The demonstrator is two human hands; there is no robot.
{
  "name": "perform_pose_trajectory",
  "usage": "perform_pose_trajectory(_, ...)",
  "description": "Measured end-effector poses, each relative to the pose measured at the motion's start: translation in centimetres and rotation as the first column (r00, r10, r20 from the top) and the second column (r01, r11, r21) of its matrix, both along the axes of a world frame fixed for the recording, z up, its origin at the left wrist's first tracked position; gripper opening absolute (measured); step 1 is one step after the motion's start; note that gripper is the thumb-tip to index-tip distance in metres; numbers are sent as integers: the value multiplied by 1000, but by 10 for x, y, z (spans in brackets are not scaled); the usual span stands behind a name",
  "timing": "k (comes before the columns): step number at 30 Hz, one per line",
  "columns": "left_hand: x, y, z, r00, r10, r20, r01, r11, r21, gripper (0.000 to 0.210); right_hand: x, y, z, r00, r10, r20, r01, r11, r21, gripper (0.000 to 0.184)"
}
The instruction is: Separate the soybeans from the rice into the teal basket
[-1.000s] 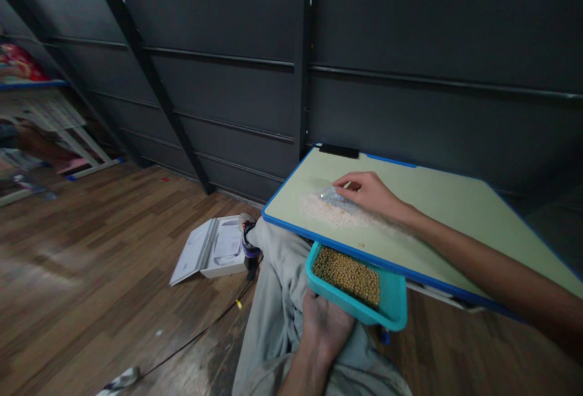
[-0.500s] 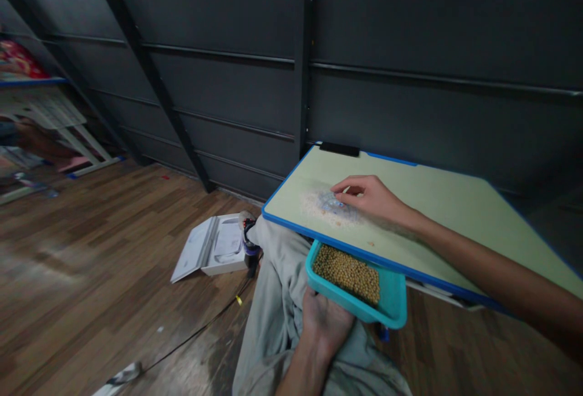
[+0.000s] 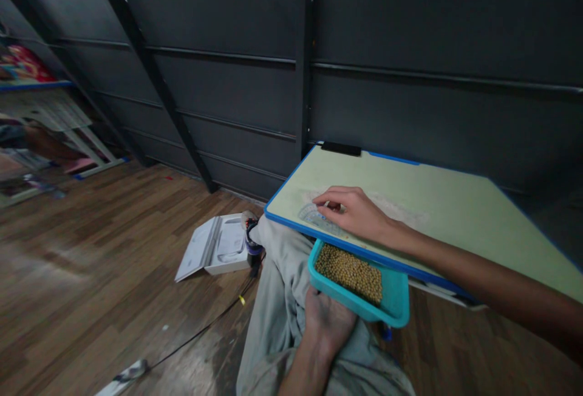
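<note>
Resting under the near side of a turquoise plastic tray (image 3: 395,299), my left hand (image 3: 328,320) supports it below the table's front edge; its fingertips are hidden beneath. Small round tan beans (image 3: 350,274) fill the tray's left part, while the right end shows bare plastic. Over the pale yellow-green tabletop (image 3: 437,201), my right hand (image 3: 348,208) pinches a clear protractor (image 3: 314,215) with blue markings, which lies close to the surface near the front left edge. Pale crumbly dust (image 3: 396,206) streaks the tabletop behind my right hand.
A black phone-like slab (image 3: 341,149) lies at the table's back left edge. On the wooden floor sit an opened white box (image 3: 228,244) and a black cable (image 3: 200,330). A dark panelled wall (image 3: 237,89) stands behind. Another person's leg (image 3: 50,144) shows under a far-left table.
My right hand has moved left and toward the table's front edge with the protractor. Dust now lies spread to the right behind the hand. The tray stays in my left hand.
</note>
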State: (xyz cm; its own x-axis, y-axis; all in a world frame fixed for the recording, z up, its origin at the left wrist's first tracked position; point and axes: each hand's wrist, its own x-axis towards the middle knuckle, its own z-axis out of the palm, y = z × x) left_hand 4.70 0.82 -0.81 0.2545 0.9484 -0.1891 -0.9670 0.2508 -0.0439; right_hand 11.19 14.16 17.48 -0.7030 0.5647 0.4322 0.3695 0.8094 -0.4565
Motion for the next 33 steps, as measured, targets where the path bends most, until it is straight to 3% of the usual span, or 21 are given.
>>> perform_pose_trajectory(15,0,-1,-2,1000,-16,7,16,1000,2,50,20,44,-4,992,-107,66,103,993,55,19)
perform_pose_trajectory(20,1,0,-6,1000,-17,0,17,999,28,51,27,53,-2,995,-104,-3,104,994,20,18)
perform_pose_trajectory(26,-1,0,2,1000,-5,-6,5,1000,-7,49,31,73,-1,987,-146,-62,151,984,98,19)
perform_pose_trajectory(33,-2,-1,7,1000,-20,16,20,1000,-20,49,23,92,-8,991,-135,-17,136,991,13,19)
